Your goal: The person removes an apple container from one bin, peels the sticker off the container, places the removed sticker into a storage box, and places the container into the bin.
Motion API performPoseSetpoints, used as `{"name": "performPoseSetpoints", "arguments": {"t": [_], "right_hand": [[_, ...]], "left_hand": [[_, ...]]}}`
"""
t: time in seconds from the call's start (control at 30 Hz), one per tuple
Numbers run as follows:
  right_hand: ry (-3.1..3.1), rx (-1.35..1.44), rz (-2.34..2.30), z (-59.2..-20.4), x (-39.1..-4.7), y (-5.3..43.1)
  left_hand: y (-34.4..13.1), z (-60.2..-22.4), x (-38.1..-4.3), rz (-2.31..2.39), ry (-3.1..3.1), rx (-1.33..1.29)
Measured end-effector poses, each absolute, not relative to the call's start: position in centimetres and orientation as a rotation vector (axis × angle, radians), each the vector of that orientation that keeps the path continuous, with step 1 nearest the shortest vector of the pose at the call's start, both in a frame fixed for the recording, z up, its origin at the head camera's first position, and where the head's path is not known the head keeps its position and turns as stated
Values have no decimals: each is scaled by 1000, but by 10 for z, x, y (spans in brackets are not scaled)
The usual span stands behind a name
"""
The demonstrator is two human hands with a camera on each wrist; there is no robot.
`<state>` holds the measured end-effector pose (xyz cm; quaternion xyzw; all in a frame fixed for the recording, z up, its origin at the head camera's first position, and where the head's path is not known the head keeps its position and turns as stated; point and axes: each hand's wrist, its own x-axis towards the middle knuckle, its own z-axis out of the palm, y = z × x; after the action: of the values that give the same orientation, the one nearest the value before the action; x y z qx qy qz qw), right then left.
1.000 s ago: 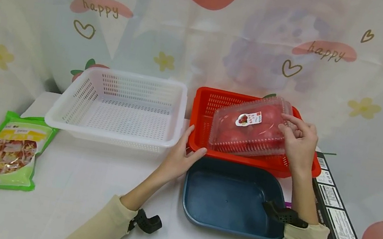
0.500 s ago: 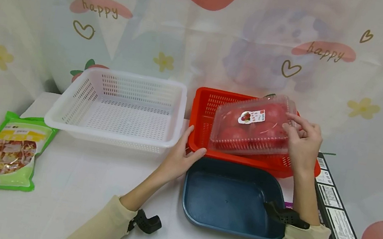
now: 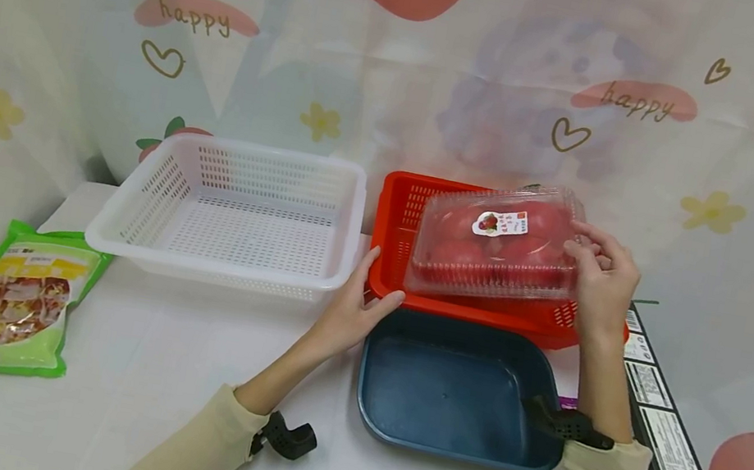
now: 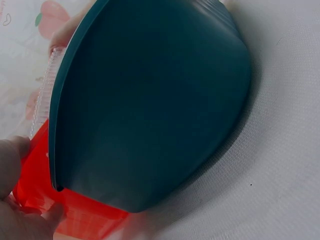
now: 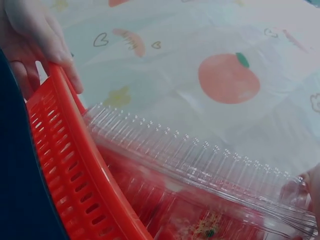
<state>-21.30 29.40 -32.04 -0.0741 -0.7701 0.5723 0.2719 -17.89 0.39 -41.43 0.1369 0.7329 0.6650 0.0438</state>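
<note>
Left hand [image 3: 352, 306], thumb and fingers parted, holds the near left corner of the red rectangular slotted plastic basket [image 3: 476, 313]. Tilted over it: a clear rectangular plastic box [image 3: 488, 285] of red fruit [image 3: 539, 225]; basket contact uncertain. Right hand [image 3: 604, 285] pinches the box's right end.

White table [image 3: 170, 400]: white basket [image 3: 250, 234], red basket [image 3: 469, 311], basin [image 3: 443, 396], bag [image 3: 16, 308], box [image 3: 670, 442].

R of ctr: red basket [image 3: 396, 221], clear/red pack [image 3: 495, 246], dk-blue tub [image 3: 443, 396]. L: wht basket [image 3: 222, 267], grn-edged bag [image 3: 16, 308]. Top: heart/flwr-print cloth [image 3: 387, 87].
</note>
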Motion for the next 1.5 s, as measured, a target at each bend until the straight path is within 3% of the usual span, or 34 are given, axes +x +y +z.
{"name": "performPoseSetpoints", "arguments": {"t": [0.17,0.83,1.5], "right_hand": [[-1868,-210,1836,-319,-215,296],[-1695,-224,2147,-320,-215,300],[-1663,-221,2204,-314,-210,294]], "left_hand": [[4,-415,-179,2036,2240,410],[6,-405,-172,2023,2249,388],[7,-375,-165,2161,2289,574]]}}
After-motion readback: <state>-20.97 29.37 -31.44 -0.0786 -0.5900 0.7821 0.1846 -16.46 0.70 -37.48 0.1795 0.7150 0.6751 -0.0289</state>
